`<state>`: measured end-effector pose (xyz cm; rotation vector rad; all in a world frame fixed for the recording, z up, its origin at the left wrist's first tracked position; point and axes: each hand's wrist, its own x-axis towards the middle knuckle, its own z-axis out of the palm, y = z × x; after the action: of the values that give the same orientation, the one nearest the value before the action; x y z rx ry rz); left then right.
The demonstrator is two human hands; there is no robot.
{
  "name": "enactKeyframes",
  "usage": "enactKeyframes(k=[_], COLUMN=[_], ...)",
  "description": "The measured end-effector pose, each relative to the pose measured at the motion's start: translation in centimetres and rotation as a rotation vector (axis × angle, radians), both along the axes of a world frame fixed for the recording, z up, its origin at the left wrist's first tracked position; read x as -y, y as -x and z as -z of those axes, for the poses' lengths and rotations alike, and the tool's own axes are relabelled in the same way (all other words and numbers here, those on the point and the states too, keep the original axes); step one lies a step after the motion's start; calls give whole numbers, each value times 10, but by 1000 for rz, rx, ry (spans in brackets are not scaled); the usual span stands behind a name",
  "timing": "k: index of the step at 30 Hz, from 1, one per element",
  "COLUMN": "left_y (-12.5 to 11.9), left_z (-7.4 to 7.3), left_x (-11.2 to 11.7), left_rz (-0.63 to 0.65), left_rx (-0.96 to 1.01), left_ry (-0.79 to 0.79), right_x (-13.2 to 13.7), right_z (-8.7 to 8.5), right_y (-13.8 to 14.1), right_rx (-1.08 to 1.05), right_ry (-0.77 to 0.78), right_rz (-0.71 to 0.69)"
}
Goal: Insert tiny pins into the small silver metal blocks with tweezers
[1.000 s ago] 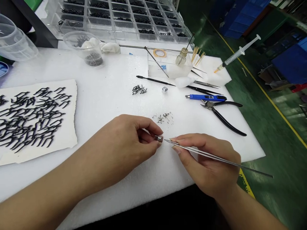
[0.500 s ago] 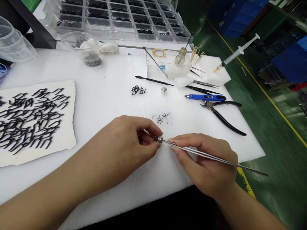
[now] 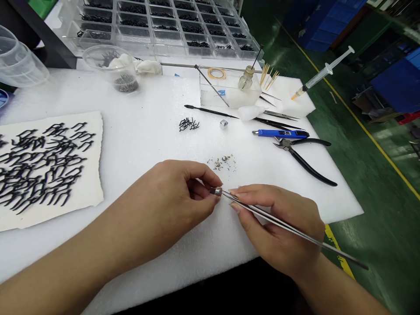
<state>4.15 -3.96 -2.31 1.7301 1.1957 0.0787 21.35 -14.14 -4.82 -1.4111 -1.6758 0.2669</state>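
Observation:
Between thumb and index finger, my left hand [image 3: 177,192] pinches a small silvery metal piece [image 3: 216,191]; most of it is hidden by the fingertips. My right hand [image 3: 282,227] grips a pair of thin metal tweezers [image 3: 278,222], whose tips meet the metal piece at its right end. Whether the tips hold anything is too small to tell. Just beyond the fingers lie tiny metallic scraps [image 3: 223,162]. Farther back sit a small clump of black bent parts [image 3: 188,124] and a small silvery cube-like piece [image 3: 223,124].
On the left, a white sheet [image 3: 95,175] carries rows of black bent parts. Diagonal cutters [image 3: 295,153], a blue utility knife [image 3: 280,133] and a syringe [image 3: 323,72] lie right. Behind stand a clear block [image 3: 210,96], a plastic cup [image 3: 131,72] and a compartment tray [image 3: 134,33].
The rear end of the tweezers has dropped lower as my right hand turned slightly. My left hand keeps its pinch on the metal piece.

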Motion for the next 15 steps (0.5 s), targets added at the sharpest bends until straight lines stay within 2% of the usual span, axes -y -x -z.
enactKeyframes(k=[15], left_y=[0], left_z=[3], left_x=[-1], left_rz=[18], left_rx=[7], left_ry=[-28], right_x=[1], right_z=[3], right_y=[0], right_rx=[-18], right_ry=[40], right_rz=[19])
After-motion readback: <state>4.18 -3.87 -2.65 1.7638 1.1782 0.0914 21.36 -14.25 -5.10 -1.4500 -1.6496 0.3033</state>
